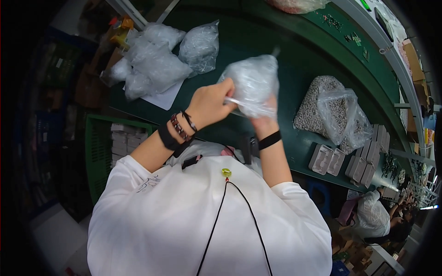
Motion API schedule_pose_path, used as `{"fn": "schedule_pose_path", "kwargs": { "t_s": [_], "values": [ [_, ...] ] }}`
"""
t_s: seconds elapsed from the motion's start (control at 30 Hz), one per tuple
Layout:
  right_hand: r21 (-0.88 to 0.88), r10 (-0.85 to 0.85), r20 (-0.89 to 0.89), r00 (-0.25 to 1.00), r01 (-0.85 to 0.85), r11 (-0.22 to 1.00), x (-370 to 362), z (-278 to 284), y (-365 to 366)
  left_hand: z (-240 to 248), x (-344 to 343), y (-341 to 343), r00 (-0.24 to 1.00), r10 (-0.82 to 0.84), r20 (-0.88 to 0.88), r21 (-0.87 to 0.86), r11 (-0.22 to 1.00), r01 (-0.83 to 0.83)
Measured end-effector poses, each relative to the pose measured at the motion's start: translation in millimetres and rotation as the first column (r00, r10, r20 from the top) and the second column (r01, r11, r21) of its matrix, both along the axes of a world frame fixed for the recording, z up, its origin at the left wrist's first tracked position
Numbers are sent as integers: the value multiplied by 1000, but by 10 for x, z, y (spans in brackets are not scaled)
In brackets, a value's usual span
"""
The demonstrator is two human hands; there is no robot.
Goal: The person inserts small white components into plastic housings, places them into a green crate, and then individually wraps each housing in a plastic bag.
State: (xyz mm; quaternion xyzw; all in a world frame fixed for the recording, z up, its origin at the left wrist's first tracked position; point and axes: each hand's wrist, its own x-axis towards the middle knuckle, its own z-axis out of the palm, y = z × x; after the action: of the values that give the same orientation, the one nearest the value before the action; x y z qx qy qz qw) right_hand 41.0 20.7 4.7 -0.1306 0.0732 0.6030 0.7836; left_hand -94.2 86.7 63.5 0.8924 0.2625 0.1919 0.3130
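Note:
Above the green table, a filled clear plastic bag [253, 80] is held up between my two hands, slightly blurred by motion. My left hand [213, 102] pinches a gathered edge of the bag at its left side. From below and behind, my right hand [264, 120] supports the bag; most of its fingers are hidden by the plastic. What the bag contains is too hazy to make out. Over to the left lies a pile of similar clear plastic bags [154, 62], partly on a white sheet [165, 96].
On the right sit an open bag of small grey parts [317, 110] and several grey plastic trays [321, 158]. A green crate [99, 156] with white boxes stands left of the table [285, 55]. Green circuit boards [354, 39] lie at the far right. Another person [372, 211] is at lower right.

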Motion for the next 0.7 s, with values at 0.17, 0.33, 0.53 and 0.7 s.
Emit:
{"fn": "schedule_pose_path", "kwargs": {
  "t_s": [0.17,0.33,0.53,0.7],
  "values": [
    [22,87,-92,992,-85,996,-507,12,-30,-593,-19,177,961,194,197,-144,975,-167],
    [-251,-98,207,973,149,956,-101,-376,110,-368,-53,-174,997,-75,0,-389,919,69],
    [-320,-243,190,951,294,900,-189,-285,140,-572,-43,-121,958,231,171,-491,863,-121],
    [-421,111,697,709,279,863,-435,-439,47,-1119,169,114,916,301,265,-311,926,-214]
  ]
}}
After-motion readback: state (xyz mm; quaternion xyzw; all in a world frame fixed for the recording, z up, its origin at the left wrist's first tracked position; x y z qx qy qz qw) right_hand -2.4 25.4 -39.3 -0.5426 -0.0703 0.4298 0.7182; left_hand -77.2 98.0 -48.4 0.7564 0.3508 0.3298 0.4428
